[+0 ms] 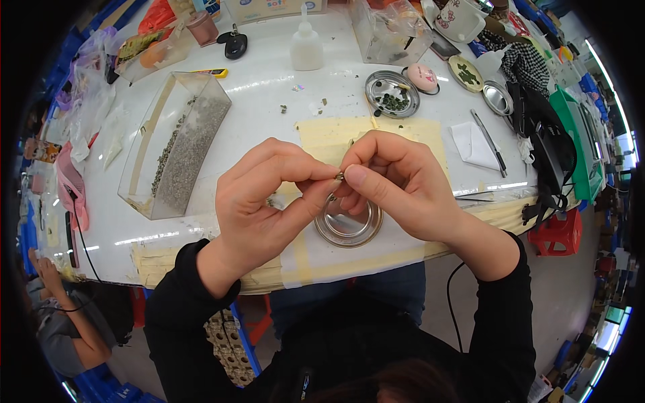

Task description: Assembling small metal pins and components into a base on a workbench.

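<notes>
My left hand (259, 201) and my right hand (410, 188) meet over the front middle of the table, fingertips pinched together. Between them is a tiny dark, brassy-looking piece (340, 176), too small to name and mostly covered by the fingers. Right below sits a shallow round metal dish (349, 240), partly hidden by my right fingers. Farther back, a second metal dish (377, 78) holds several small dark green pieces (393, 102). To the left lies a long clear bin (138, 158) with many small greyish parts (195, 138) in it.
A white squeeze bottle (307, 48) stands at the back, near a black key fob (235, 45). On the right are a round tin of green pieces (465, 72), a pen (489, 143) and a black bag (547, 148). Another person's arm (64, 295) shows at far left.
</notes>
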Demonstrator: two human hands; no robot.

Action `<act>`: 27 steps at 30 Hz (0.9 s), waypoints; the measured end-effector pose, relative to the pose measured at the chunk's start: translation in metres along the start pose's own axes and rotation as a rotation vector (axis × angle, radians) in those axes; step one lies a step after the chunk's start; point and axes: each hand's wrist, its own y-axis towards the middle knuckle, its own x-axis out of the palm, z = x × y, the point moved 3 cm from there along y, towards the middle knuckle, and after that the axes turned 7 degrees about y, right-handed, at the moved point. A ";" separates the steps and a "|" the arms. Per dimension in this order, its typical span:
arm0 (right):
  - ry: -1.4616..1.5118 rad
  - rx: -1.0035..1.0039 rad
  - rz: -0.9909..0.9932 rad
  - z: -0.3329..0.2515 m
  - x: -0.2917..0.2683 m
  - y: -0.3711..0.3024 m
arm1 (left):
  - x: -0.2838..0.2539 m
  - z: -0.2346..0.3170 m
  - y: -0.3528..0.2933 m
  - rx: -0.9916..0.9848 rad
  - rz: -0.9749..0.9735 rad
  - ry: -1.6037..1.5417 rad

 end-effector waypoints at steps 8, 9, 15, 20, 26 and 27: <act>-0.004 0.020 -0.004 0.001 0.001 0.001 | 0.000 0.000 0.000 -0.005 -0.012 -0.024; -0.011 -0.010 0.024 0.000 0.000 0.000 | 0.001 0.000 0.000 -0.005 -0.015 -0.027; -0.434 -0.520 0.354 -0.023 -0.024 -0.021 | 0.008 -0.002 -0.004 -0.109 -0.082 -0.117; -1.003 -0.696 0.573 -0.037 -0.044 -0.032 | 0.015 -0.005 -0.010 -0.168 -0.122 -0.174; -1.170 -0.569 0.497 -0.029 -0.042 -0.027 | 0.017 -0.005 -0.010 -0.204 -0.114 -0.193; -1.163 -0.565 0.488 -0.026 -0.042 -0.026 | 0.017 -0.005 -0.009 -0.199 -0.115 -0.189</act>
